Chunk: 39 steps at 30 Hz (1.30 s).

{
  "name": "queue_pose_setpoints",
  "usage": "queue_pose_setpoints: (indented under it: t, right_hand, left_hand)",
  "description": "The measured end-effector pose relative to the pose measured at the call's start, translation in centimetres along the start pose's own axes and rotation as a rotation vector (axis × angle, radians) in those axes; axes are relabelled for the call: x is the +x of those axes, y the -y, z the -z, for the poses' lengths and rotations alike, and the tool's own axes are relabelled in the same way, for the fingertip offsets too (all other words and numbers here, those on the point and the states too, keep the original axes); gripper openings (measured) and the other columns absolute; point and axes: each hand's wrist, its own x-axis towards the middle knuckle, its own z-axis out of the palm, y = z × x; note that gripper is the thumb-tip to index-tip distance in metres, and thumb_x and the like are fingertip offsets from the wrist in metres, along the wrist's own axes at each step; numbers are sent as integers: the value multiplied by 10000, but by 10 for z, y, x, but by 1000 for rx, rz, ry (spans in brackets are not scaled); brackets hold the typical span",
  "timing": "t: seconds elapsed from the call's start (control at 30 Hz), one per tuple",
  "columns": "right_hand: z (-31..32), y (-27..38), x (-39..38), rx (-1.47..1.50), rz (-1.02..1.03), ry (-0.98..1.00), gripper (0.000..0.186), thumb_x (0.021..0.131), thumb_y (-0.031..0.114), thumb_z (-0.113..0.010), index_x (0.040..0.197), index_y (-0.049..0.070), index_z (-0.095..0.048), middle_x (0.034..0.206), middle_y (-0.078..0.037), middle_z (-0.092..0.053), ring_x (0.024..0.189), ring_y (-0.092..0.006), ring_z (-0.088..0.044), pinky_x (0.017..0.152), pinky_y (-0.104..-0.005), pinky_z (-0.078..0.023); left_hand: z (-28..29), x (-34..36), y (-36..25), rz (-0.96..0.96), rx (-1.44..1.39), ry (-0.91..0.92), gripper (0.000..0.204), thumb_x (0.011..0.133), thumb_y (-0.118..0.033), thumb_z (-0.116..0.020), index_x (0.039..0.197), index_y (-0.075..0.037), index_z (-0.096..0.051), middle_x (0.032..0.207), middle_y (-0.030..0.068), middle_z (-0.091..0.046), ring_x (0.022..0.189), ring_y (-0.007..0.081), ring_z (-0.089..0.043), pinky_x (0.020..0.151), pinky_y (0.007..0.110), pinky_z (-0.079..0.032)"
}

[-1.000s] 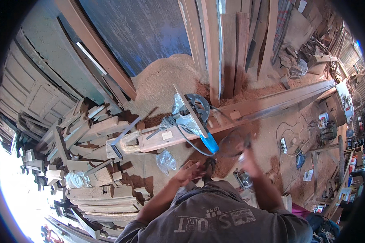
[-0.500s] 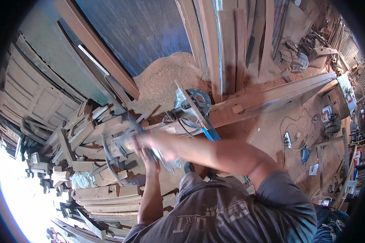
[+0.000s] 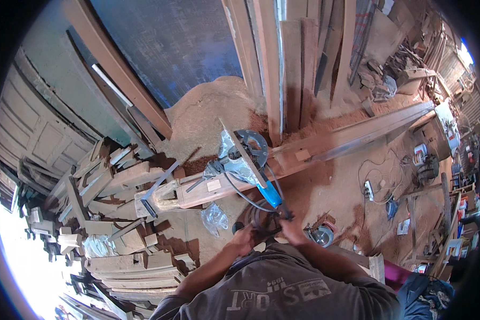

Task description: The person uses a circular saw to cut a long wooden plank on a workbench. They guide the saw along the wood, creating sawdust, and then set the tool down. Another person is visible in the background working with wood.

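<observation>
At the lower middle, my left hand [image 3: 245,237] and my right hand [image 3: 290,226] are close together in front of my body, both closed on a dark looped cord [image 3: 264,221]. Just above them, a blue and silver power saw [image 3: 246,160] rests tilted on a long wooden beam [image 3: 336,141], its blue end pointing down toward my right hand. A metal square [image 3: 162,181] lies across the beam's left end. A crumpled clear plastic bag [image 3: 214,218] is on the floor left of my hands. A round silver tool [image 3: 320,233] sits right of my right hand.
Piled offcuts [image 3: 122,186] and stacked boards [image 3: 130,272] fill the left. Upright planks [image 3: 293,74] lean behind the beam, beside sawdust [image 3: 202,106]. A power strip with tangled cords [image 3: 368,189], buckets [image 3: 420,154] and a wooden frame [image 3: 445,202] stand at right.
Both hands swept left, blurred, half a second ago. They are now back at my body's middle, my right hand further left and lower than a second ago, the dark cord between them.
</observation>
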Motion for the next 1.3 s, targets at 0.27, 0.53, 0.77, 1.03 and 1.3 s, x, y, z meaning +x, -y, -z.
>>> queue_pose_setpoints:
  t: [0.27, 0.53, 0.77, 1.03, 1.3]
  right_hand:
    - [182, 262, 169, 744, -265, 61, 285, 1150, 251, -516, 1265, 44, -675, 1074, -111, -796, 761, -152, -730, 586, -283, -601]
    - [-192, 413, 71, 479, -92, 819, 301, 948, 276, -778, 1147, 52, -742, 941, -101, -727, 853, -221, -737, 718, -389, -607]
    - [-142, 200, -89, 174, -44, 1373, 342, 1071, 406, -715, 1078, 66, -751, 787, 5, -623, 719, -110, -578, 703, -301, -474]
    - [-34, 15, -39, -119, 141, 282, 329, 985, 245, -810, 1180, 11, -685, 1057, -91, -734, 985, -211, -715, 831, -365, -558]
    - [160, 92, 82, 247, -131, 42, 441, 902, 137, -777, 1307, 1, -670, 1182, -113, -748, 1054, -253, -736, 908, -397, -608]
  left_hand:
    - [51, -25, -6, -217, -92, -3, 545, 1130, -466, -577, 1455, -30, -544, 1390, 181, -669, 1244, 325, -680, 1070, 494, -552]
    - [156, -45, -35, -400, 37, -584, 588, 1066, -444, -691, 1524, -119, -514, 1481, 80, -616, 1275, 274, -666, 1047, 493, -533]
    - [182, -86, -20, -1030, 149, -518, 588, 1043, -319, -714, 1549, -87, -524, 1529, 159, -596, 1357, 286, -630, 1110, 498, -538]
    - [82, -15, 55, -29, -217, -50, 407, 1166, -308, -501, 1352, 26, -641, 1352, 221, -711, 1223, 361, -712, 1072, 506, -579]
    - [12, 18, 12, -26, -160, 146, 528, 1119, -415, -616, 1453, -9, -564, 1389, 174, -681, 1198, 322, -719, 1048, 480, -574]
